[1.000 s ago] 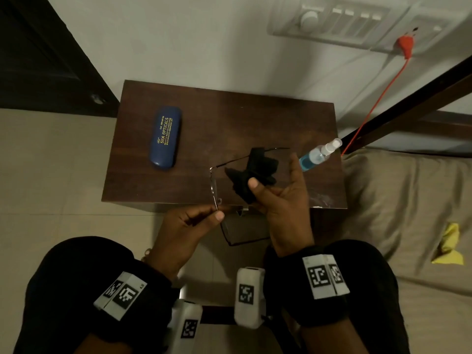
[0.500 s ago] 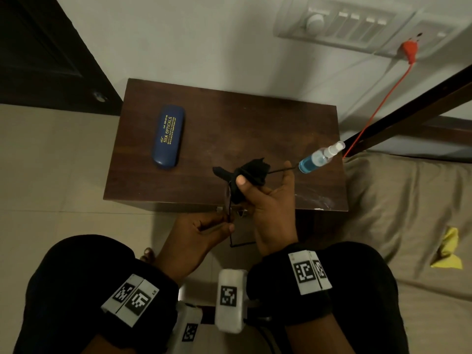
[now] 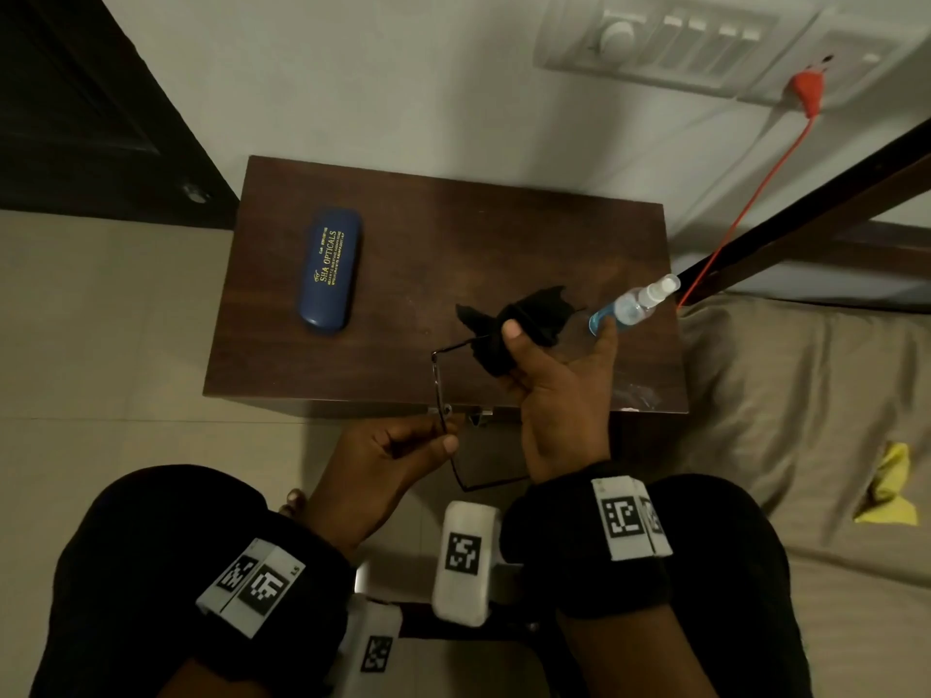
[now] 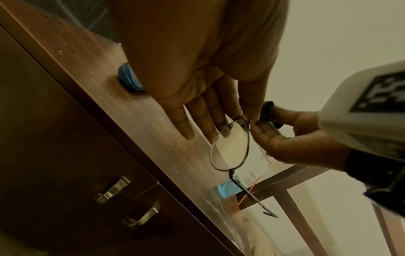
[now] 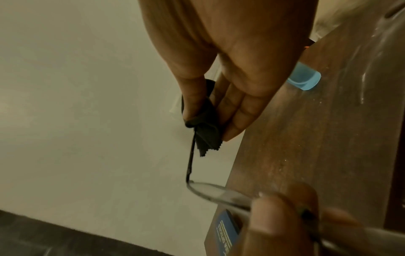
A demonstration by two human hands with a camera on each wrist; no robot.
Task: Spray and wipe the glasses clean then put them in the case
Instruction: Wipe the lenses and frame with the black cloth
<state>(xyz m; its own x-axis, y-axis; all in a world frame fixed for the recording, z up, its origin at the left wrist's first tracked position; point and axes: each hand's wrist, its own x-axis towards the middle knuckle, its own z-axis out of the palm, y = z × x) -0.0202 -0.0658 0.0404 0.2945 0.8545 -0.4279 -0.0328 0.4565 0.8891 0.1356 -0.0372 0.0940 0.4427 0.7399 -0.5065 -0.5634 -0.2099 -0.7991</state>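
Black cloth (image 3: 524, 324) pinched around glasses (image 3: 439, 380) temple, right hand (image 3: 549, 380)

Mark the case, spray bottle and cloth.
case (image 3: 329, 274): head view, middle of lid.
spray bottle (image 3: 636, 306): head view, clear body.
cloth (image 3: 534, 314): head view, bunched part above the thumb.

A small dark brown wooden table (image 3: 504, 234) stands against the pale wall, with a tan tiled floor (image 3: 101, 345) under it. On the table's left part lies a long blue glasses case with gold letters (image 3: 330, 273) (its lid is shut). Near the right edge lies a little clear spray bottle with blue liquid and a white top (image 3: 635, 304), flat on its side. The two are well apart. The table's front has metal handles (image 4: 111, 189).
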